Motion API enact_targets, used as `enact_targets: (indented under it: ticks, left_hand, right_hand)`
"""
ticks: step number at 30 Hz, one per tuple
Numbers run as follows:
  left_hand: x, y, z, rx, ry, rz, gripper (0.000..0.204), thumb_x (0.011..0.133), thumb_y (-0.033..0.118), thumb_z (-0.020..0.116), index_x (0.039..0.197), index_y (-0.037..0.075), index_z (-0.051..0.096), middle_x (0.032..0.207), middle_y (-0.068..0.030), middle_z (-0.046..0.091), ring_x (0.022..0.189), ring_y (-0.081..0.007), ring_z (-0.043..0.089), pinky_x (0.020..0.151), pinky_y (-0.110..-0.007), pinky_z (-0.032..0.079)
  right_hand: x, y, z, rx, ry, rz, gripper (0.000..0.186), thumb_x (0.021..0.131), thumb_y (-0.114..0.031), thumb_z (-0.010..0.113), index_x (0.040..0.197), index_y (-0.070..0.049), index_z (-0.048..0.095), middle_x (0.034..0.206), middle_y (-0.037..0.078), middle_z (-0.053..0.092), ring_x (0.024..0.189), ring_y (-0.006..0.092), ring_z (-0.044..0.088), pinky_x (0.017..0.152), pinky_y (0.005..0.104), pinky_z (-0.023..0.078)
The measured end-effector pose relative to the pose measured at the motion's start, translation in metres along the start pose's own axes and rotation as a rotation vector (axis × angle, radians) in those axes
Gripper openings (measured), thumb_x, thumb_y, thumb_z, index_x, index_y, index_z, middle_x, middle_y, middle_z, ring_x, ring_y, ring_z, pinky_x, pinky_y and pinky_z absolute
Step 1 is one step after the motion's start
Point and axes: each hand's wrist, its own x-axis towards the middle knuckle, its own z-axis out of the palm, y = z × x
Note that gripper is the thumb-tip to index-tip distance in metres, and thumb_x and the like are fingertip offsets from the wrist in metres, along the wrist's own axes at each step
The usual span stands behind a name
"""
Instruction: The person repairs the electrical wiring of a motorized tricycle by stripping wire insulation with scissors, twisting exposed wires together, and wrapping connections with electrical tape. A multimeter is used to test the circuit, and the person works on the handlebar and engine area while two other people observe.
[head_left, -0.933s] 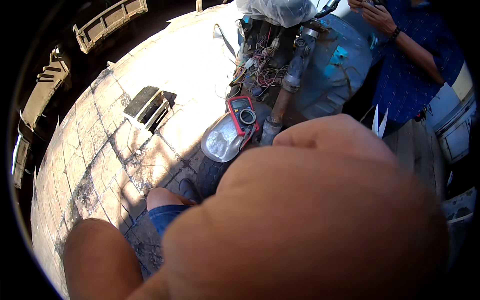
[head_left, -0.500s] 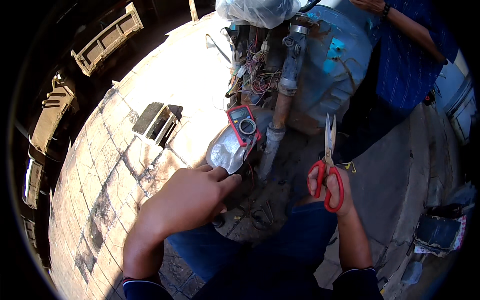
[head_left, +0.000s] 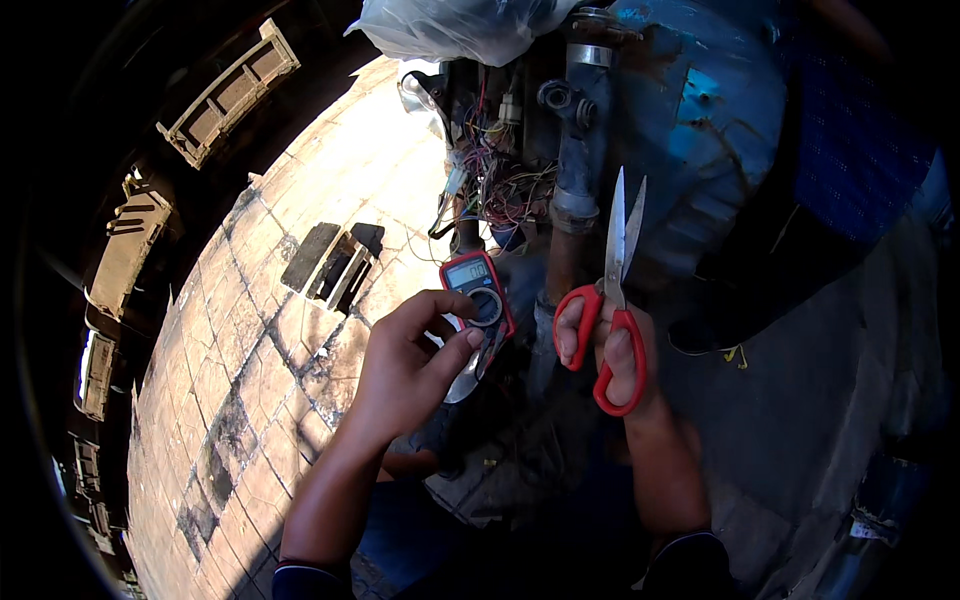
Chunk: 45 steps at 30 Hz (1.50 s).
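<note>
My left hand reaches to a small red multimeter with a grey dial and a lit screen; the thumb and fingers touch its lower edge. My right hand grips red-handled scissors, blades pointing up and slightly apart. Above both hands hangs a tangle of coloured wires on a blue, worn machine body with a rusty pipe.
A paved stone floor in sunlight spreads to the left, with a dark metal grate set in it. A clear plastic bag covers the top of the machine. Another person in blue clothing stands at the right.
The left hand, earlier huge and close to the camera, has dropped and reached the multimeter. The right hand with the scissors has come into view and risen toward the wires.
</note>
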Motion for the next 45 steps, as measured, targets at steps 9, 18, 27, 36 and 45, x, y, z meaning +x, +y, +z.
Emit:
enact_targets:
  ticks: [9, 18, 27, 36, 45]
  left_hand:
    - [0.084, -0.038, 0.046, 0.216, 0.091, 0.054, 0.031, 0.089, 0.011, 0.076, 0.117, 0.001, 0.065, 0.065, -0.0091, 0.061, 0.058, -0.0146, 0.06, 0.056, -0.033, 0.045]
    - [0.09, -0.029, 0.022, -0.293, 0.001, -0.106, 0.014, 0.092, 0.002, 0.074, 0.104, -0.001, 0.069, 0.089, -0.0032, 0.073, 0.078, -0.0077, 0.065, 0.071, -0.025, 0.051]
    - [0.079, -0.018, 0.01, -0.189, 0.014, -0.039, 0.01, 0.094, 0.008, 0.076, 0.098, 0.001, 0.07, 0.084, 0.0, 0.07, 0.074, -0.0057, 0.059, 0.066, -0.024, 0.046]
    - [0.079, -0.024, 0.013, -0.137, 0.015, -0.029, 0.009, 0.095, 0.003, 0.073, 0.101, -0.003, 0.069, 0.092, -0.0045, 0.073, 0.085, -0.0094, 0.067, 0.079, -0.027, 0.054]
    - [0.079, -0.022, 0.011, -0.038, 0.064, 0.005, 0.008, 0.097, 0.004, 0.067, 0.098, -0.004, 0.068, 0.083, -0.0034, 0.069, 0.075, -0.0075, 0.06, 0.07, -0.027, 0.049]
  right_hand:
    - [-0.012, 0.022, -0.046, -0.096, -0.141, 0.486, 0.031, 0.099, -0.03, 0.065, 0.103, 0.001, 0.066, 0.077, 0.003, 0.061, 0.066, 0.0086, 0.056, 0.062, 0.0235, 0.046]
    - [-0.01, 0.018, -0.05, -0.035, -0.128, 0.494, 0.035, 0.101, -0.036, 0.065, 0.102, 0.0, 0.066, 0.078, 0.003, 0.062, 0.067, 0.008, 0.057, 0.06, 0.0238, 0.047]
    - [0.003, 0.028, -0.046, -0.052, -0.226, 0.632, 0.037, 0.104, -0.037, 0.063, 0.093, -0.002, 0.067, 0.072, 0.0, 0.061, 0.06, 0.0062, 0.057, 0.055, 0.0218, 0.045]
    - [0.016, 0.039, -0.037, 0.011, -0.239, 0.621, 0.038, 0.102, -0.042, 0.068, 0.086, -0.007, 0.067, 0.066, -0.004, 0.057, 0.055, 0.0039, 0.051, 0.051, 0.0211, 0.038]
    - [0.017, 0.039, -0.033, -0.146, -0.22, 0.478, 0.038, 0.099, -0.038, 0.074, 0.08, -0.005, 0.069, 0.064, -0.006, 0.056, 0.057, 0.0026, 0.048, 0.051, 0.0241, 0.035]
